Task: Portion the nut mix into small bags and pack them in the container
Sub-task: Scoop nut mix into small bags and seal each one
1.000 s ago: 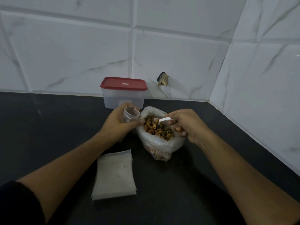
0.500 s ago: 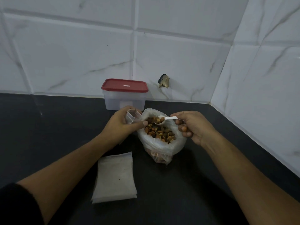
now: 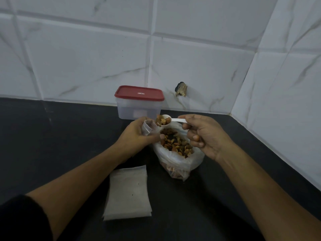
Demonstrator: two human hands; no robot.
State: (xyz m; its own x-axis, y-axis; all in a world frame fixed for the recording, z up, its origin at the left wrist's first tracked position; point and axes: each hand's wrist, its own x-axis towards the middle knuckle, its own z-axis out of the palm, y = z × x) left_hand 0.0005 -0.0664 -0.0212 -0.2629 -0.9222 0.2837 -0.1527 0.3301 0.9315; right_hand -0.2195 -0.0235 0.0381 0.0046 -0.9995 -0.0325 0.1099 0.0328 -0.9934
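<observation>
Heaped white plastic spoon (image 3: 165,121) pinched in right hand (image 3: 204,136), above crinkled clear nut bag (image 3: 177,150) on matte black desk (image 3: 52,136). Small clear bag (image 3: 148,126) gripped in left hand (image 3: 137,136). Behind, red-lidded translucent container (image 3: 139,103); near, flat stack of bags (image 3: 128,192).

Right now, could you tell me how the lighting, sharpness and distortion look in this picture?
Head view: dim, flat light; the black counter swallows detail; no harsh glare. The wide lens bows the wall tile lines. The spoon of nuts, held by the right hand, reads fairly sharp, and the small bag in the left hand looks soft.
</observation>
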